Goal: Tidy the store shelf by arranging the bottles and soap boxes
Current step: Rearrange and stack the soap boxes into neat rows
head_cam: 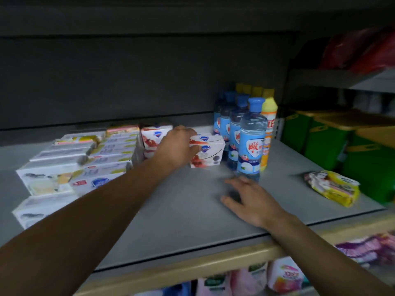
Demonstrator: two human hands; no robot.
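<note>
Shelf [192, 210], grey — contents as seen from the head view; my left hand [177, 146] reaches in, its grip curled on the left end of a white soap box [208, 151] with red print, which sits stacked on a like box just left of the bottles; my right hand [250, 198] rests flat on the shelf, fingers spread, holding nothing, just before the front blue-capped bottle [252, 139]; three more blue-capped bottles stand in file behind it; yellow bottles [268, 129] upright in a row beside them, to the right; flat soap boxes [74, 163] laid in rows at left — labels blurred; one yellow packet [333, 188] lying loose at right, well apart from the bottles.
</note>
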